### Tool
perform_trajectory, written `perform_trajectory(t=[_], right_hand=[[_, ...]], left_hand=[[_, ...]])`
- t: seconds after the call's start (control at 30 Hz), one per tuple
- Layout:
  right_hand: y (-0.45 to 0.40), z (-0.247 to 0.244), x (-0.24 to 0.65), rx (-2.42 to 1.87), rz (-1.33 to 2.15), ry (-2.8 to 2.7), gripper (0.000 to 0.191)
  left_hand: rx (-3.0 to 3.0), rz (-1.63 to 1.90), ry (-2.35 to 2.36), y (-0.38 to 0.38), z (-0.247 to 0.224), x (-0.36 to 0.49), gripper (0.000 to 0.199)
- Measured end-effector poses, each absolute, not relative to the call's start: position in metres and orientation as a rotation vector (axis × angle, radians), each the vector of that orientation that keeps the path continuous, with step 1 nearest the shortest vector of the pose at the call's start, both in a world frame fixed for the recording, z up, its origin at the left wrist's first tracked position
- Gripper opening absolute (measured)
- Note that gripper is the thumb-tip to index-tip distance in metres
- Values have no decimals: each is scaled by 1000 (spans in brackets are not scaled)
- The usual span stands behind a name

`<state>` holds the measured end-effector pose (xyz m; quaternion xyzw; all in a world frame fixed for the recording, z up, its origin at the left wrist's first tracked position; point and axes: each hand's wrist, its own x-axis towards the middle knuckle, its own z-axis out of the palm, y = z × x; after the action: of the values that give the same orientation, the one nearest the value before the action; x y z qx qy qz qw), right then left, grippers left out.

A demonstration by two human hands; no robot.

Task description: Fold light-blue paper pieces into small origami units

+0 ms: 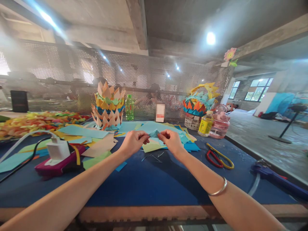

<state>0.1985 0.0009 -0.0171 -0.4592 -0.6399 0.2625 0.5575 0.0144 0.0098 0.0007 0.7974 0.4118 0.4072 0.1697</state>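
Pinching one small folded light-blue paper: left hand and right hand, fingertips clamped on its opposite ends, above loose sheets.

Folded piece, centre: paper, light blue, matt. Scissors, right: smooth handles, slightly glossy. Bangle, lower right: metal, polished. Pink bottle, right: clear, glossy. Panel, upper half: perforated.
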Motion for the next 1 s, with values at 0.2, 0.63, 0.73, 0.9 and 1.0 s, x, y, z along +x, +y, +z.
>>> perform_trajectory(t=[0.2, 0.63, 0.73, 0.9, 1.0], right_hand=[[1, -16, 198, -1087, 630, -1506, 33], [5, -17, 201, -1057, 607, -1529, 31], [5, -17, 202, -1051, 612, -1515, 31], [5, -17, 201, -1062, 625, -1492, 31], [5, -16, 201, -1063, 626, -1489, 31]], left_hand=[[2269, 1157, 1165, 11, -1, 15, 24], [1884, 1073, 1037, 5, 8, 21, 14], [1834, 1077, 1062, 5, 9, 20, 16], [1817, 1124, 1092, 6, 9, 19, 15], [1812, 1113, 1069, 6, 9, 19, 14]])
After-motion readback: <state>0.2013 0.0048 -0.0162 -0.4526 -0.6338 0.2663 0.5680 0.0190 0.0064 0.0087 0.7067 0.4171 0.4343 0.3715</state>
